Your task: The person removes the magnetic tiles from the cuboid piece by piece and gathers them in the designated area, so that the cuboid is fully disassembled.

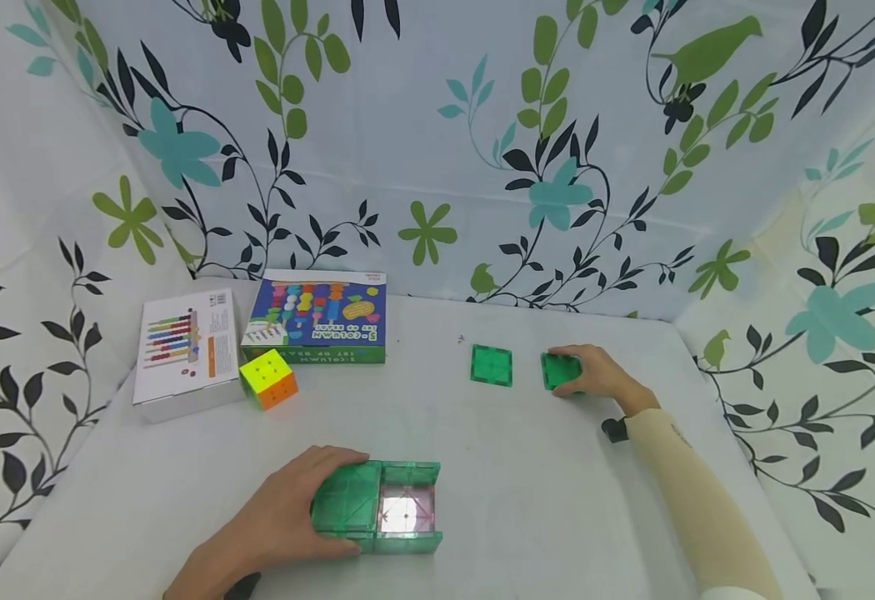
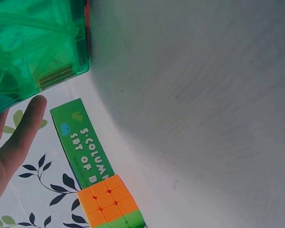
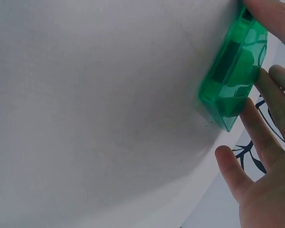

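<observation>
Count at the worktop (image 1: 527, 483): two boxes (image 1: 325, 315), one cube (image 1: 269, 379), two loose tiles (image 1: 492, 365), one tile assembly (image 1: 347, 498). The number of tiles within the assembly cannot be determined. Also present: one left hand (image 1: 287, 512), one right hand (image 1: 601, 375).

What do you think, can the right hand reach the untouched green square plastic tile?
Probably yes: the untouched tile lies nearby, uncovered, though the right hand holds a green plastic piece that may hinder it.

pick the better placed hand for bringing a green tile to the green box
Probably the right hand: it grips a green tile, while the left hand is occupied holding the green box.
</observation>
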Motion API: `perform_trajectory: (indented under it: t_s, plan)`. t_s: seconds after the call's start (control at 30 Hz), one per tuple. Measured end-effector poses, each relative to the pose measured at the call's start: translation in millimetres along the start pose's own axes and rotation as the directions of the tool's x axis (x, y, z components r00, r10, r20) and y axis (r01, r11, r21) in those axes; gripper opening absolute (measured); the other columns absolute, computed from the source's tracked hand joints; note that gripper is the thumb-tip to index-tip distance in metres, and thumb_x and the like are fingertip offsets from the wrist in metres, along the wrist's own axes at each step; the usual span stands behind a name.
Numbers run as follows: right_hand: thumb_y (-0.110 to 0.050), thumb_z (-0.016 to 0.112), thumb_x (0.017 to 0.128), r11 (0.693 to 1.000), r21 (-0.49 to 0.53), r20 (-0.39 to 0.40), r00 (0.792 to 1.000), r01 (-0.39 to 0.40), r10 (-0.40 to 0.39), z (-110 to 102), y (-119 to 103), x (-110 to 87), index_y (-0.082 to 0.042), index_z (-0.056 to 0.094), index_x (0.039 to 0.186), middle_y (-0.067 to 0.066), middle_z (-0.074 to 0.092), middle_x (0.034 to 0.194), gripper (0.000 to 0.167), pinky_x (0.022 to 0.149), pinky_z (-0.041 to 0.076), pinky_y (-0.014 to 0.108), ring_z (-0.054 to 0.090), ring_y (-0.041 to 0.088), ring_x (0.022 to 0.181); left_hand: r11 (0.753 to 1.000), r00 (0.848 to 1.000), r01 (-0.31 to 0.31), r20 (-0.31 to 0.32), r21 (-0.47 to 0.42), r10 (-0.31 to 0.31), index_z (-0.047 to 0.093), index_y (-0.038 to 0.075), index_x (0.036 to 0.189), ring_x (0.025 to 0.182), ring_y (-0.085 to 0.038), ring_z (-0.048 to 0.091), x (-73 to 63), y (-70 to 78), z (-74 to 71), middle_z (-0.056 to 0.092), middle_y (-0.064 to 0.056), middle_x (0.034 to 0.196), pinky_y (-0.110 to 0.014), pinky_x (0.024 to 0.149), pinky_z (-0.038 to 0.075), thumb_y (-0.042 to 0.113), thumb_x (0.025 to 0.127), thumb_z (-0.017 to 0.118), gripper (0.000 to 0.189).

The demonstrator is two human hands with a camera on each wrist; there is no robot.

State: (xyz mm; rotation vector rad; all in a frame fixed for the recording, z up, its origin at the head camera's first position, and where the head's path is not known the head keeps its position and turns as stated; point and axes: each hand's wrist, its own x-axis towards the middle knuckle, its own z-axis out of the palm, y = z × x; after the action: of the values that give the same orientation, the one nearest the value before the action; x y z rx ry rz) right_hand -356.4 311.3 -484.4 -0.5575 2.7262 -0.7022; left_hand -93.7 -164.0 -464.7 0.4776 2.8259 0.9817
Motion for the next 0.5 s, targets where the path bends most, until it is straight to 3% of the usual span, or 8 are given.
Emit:
perform_trajectory:
  t_s: [0.2,0.5]
  plan:
    - [-0.02,0.092,0.076,1.0,-0.014,0.001,1.0,0.008,-0.008,-0.6,-1.2,-0.3,-0.006,0.057,0.144,0.024,0.055,0.147,0.078,0.108,0.043,0.06,0.052,0.041,0.126,1.0,1.0,0.019,0.011,-0.001,-0.019,0.047,0.048,0.14,0.112,-0.004,0.052,-0.1,1.0,-0.9,0.055,0.026,0.133,-0.037,0.092,0.055,0.062,0.065,0.089,0.088]
    - [-0.023,0.092,0.075,1.0,-0.016,-0.014,1.0,-0.005,0.005,3.8,-1.2,-2.5,-0.007,0.056,0.146,0.026,0.053,0.148,0.082,0.11,0.041,0.062,0.051,0.042,0.129,1.0,1.0,0.005,0.009,0.007,-0.005,0.051,0.038,0.142,0.112,-0.005,0.053,-1.6,2.6,-0.4,0.056,0.023,0.133,-0.038,0.092,0.056,0.064,0.066,0.088,0.088]
